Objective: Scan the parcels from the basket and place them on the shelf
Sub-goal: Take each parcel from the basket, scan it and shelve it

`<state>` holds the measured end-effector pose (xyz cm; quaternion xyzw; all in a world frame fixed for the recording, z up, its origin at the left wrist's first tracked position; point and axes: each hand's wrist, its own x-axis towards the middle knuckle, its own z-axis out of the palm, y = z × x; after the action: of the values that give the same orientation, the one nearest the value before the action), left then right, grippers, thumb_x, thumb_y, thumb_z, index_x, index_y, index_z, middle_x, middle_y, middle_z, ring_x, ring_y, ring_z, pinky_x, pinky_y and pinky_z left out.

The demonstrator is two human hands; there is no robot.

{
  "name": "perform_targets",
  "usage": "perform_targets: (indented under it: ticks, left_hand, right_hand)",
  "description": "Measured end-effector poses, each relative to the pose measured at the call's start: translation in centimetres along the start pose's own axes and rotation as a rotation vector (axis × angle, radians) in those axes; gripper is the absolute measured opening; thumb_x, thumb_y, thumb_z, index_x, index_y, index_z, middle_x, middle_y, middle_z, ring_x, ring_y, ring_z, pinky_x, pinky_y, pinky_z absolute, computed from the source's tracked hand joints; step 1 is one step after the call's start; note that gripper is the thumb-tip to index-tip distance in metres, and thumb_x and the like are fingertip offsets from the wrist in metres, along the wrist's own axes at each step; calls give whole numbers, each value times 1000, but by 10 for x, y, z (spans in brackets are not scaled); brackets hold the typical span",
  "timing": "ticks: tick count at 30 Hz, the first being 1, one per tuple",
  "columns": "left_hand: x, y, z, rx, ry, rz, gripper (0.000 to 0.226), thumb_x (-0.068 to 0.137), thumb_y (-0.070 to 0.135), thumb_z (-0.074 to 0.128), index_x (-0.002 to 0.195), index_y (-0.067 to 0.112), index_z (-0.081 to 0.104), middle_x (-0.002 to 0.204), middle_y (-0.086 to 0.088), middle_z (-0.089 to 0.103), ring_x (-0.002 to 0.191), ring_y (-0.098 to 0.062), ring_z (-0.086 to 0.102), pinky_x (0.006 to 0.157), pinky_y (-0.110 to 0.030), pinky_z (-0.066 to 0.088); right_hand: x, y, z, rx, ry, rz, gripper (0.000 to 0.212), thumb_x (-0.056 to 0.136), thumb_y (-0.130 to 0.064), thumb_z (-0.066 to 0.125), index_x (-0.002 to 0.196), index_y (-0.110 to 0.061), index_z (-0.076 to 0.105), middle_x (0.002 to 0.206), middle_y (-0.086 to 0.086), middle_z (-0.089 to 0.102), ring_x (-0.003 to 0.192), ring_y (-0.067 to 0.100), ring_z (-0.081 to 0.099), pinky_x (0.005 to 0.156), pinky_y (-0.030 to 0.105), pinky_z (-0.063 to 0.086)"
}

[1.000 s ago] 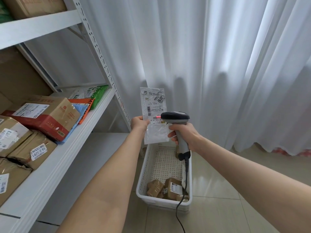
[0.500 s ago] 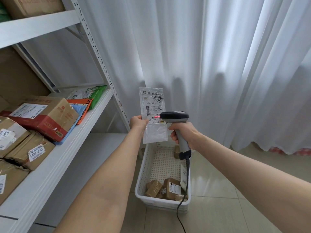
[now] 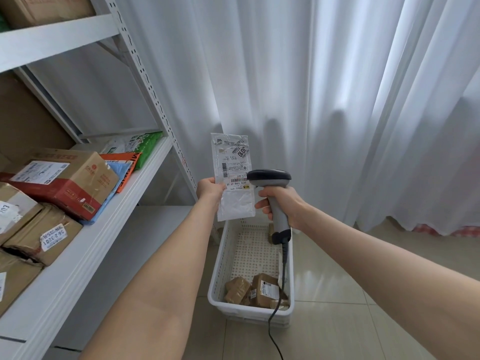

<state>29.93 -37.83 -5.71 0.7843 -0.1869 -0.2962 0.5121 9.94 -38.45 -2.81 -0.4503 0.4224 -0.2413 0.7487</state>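
My left hand pinches the left edge of a flat white plastic parcel, held upright with its printed label and barcodes facing me. My right hand grips the handle of a grey barcode scanner, whose dark head sits just right of the label's lower barcode. Below both hands a white perforated basket stands on the floor, with a few brown parcels at its near end. The white metal shelf is to the left.
The shelf carries several cardboard boxes and coloured mailer bags. A perforated upright post rises at the shelf's right corner. White curtains hang behind. The scanner's black cable trails down over the basket's near edge to the tiled floor.
The red scan light seen on the label in the earlier frames is gone. Both hands, the parcel and the scanner stay almost in the same place.
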Motion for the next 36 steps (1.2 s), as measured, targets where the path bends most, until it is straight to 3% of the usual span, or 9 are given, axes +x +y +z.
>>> perform_targets:
  ticks: [24, 29, 36]
  left_hand:
    - [-11, 2, -7, 15, 14, -10, 21, 87, 5, 66, 108, 3, 64, 105, -8, 67, 98, -26, 65, 92, -40, 53]
    - [-18, 3, -14, -13, 3, -4, 22, 89, 2, 62, 110, 1, 64, 108, -11, 67, 98, -27, 66, 88, -39, 54]
    - [-28, 10, -56, -61, 88, 34, 12, 88, 8, 66, 99, 6, 68, 101, -8, 70, 90, -24, 68, 83, -38, 57]
  right_hand:
    - [-7, -2, 1, -58, -36, 37, 13, 86, -3, 56, 99, -2, 54, 59, 10, 53, 42, 15, 47, 43, 21, 40]
    - [-3, -3, 3, 17, -66, -5, 6, 88, -4, 61, 94, -4, 61, 73, 14, 66, 50, 17, 57, 46, 24, 48]
    - [14, -12, 38, 67, -5, -17, 11, 84, -6, 68, 93, -6, 61, 83, 11, 66, 59, 20, 63, 55, 30, 52]
